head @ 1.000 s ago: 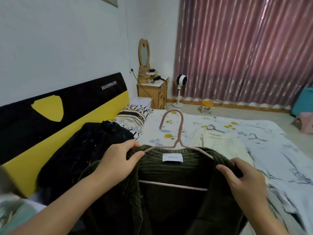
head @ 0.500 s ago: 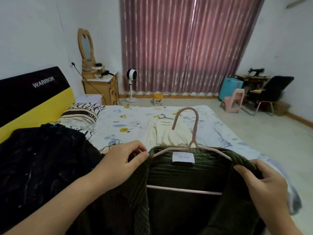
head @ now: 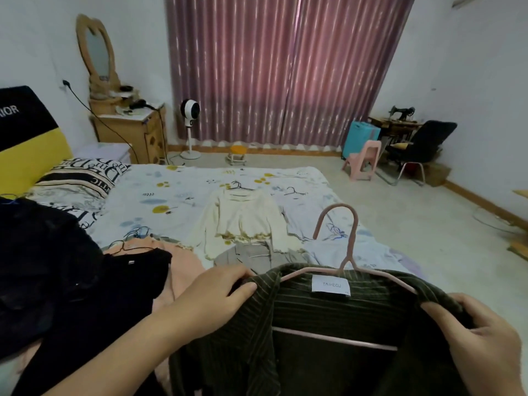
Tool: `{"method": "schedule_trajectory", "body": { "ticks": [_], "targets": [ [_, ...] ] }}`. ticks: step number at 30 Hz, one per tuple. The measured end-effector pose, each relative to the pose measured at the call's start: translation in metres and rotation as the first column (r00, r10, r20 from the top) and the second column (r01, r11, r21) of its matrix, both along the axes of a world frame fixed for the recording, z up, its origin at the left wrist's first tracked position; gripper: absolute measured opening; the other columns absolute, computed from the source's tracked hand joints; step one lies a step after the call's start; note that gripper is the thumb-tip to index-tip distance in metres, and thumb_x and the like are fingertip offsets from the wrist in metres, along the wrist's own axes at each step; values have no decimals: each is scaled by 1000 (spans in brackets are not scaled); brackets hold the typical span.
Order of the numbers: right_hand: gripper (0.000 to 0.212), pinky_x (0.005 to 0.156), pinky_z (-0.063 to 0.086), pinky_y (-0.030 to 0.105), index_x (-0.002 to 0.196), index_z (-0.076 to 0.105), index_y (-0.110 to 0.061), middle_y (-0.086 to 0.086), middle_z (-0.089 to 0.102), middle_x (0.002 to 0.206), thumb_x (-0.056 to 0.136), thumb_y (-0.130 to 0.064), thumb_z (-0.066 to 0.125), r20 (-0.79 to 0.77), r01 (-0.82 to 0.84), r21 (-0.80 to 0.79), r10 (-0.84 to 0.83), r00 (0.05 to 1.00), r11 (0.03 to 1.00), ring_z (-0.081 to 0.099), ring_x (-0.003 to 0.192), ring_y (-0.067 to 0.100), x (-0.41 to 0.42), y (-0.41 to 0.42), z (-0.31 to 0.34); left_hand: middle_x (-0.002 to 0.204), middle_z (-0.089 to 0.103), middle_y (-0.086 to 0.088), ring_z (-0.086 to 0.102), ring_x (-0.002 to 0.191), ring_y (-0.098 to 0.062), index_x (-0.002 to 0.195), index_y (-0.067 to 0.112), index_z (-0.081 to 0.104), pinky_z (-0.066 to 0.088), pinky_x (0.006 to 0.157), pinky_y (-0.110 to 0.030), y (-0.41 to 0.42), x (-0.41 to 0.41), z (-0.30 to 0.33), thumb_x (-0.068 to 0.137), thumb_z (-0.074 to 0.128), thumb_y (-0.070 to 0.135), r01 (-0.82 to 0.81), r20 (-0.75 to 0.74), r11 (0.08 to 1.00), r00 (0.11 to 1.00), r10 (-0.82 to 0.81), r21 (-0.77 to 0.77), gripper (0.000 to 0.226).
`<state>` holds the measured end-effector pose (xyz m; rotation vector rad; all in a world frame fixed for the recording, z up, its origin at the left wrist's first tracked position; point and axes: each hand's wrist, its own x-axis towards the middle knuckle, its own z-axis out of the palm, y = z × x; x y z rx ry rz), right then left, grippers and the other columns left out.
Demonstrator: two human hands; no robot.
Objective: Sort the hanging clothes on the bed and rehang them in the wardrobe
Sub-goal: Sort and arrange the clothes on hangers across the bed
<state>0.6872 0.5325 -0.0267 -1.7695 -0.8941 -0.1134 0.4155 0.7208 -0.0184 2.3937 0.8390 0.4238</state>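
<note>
1. In hand now: a dark green shirt [head: 328, 318] on a pink hanger [head: 347, 261], lower right of the frame, lifted above the near edge of the bed [head: 177, 195].
2. Left hand [head: 211, 298], lower centre: fingers curled over the shirt's left shoulder, clamped on the cloth.
3. Right hand [head: 483, 332], lower right corner: fingers curled round the other shoulder, clamped on the cloth as well.
4. Hanger already inside the shirt, hook upright and free; so this piece looks ready to carry.
5. Not yet rehung, lying on the bed: a cream top [head: 243, 221] on a dark hanger at mid-frame, a grey garment [head: 248, 257] just below it, a peach garment [head: 177, 261] to the left of that, and a black pile [head: 57, 275] at the left edge. A light garment [head: 328, 238] with its hanger lies to the right of the cream top, hard to tell apart from the sheet.
6. No wardrobe anywhere in the frame; impossible to say how many pieces hang there.
7. Judgement: early to middle of the task, with one piece in hand and at least four or five left.
</note>
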Motion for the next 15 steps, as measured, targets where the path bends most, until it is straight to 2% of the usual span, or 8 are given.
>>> {"method": "schedule_trajectory", "body": {
  "ticks": [4,7,10,13,15],
  "targets": [
    [37,54,39,19,72,62,-38,-14,64,76,73,-4,75,9,-40,-57,40,999,998,57,71,9,43,15,-1,88,59,11,54,86,-6,83,36,49,41,78,-25,6,36,-14,95,45,34,-66,53,998,996,66,-11,13],
    [32,53,38,21,72,63,-35,-10,64,72,74,-5,75,-3,-86,-79,86,996,993,54,67,17,70,41,-5,84,56,15,53,84,-5,82,37,49,40,75,-24,20,55,-20,95,46,33,-103,63,994,993,104,-32,13],
    [27,50,37,19,72,63,-29,-4,62,69,75,-5,74,-20,-139,-84,137,990,987,52,61,13,87,75,-8,87,59,12,54,86,-6,83,35,51,41,77,-24,42,67,-24,95,47,33,-150,65,987,986,154,-55,12],
    [21,50,35,13,63,62,-16,-7,62,65,76,-4,73,-59,-185,-102,180,982,978,50,55,4,106,123,-16,82,55,16,50,78,0,77,38,45,35,68,-14,78,79,-33,94,47,33,-195,42,980,980,197,-37,19],
    [20,50,35,14,62,61,-11,-2,61,60,77,-4,72,-78,-206,-125,198,977,971,49,53,3,118,159,-26,80,54,15,49,77,-1,80,33,49,33,65,-12,108,87,-42,95,47,33,-226,27,973,973,227,-36,14]
  ]
}}
